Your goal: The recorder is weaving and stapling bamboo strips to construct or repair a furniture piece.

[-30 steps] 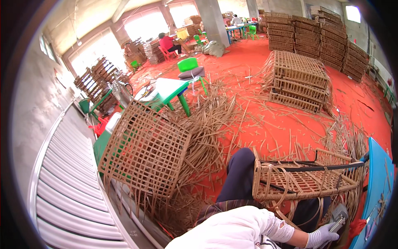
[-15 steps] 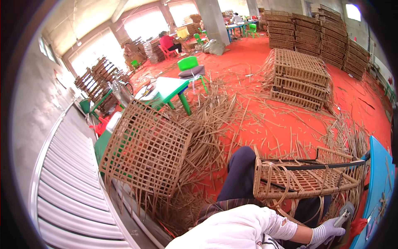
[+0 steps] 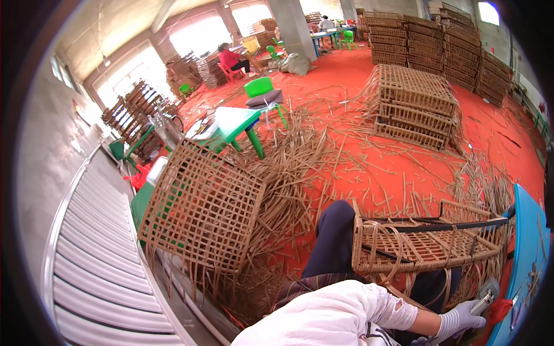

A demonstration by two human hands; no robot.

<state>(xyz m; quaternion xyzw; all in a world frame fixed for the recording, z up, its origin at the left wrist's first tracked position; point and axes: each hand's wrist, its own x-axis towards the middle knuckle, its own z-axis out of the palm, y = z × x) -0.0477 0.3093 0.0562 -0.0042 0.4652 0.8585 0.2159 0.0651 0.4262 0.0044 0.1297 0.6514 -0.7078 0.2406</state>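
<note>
Closely curled left grip (image 3: 462,319) around grey tool (image 3: 489,292)

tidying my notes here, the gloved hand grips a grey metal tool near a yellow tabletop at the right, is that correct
The tabletop is blue, not yellow, as the head view shows; the gloved hand does grip a grey metal tool near it at the right.

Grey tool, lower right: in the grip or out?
In: the gloved left grip wraps the tool, which juts out past it.
</note>
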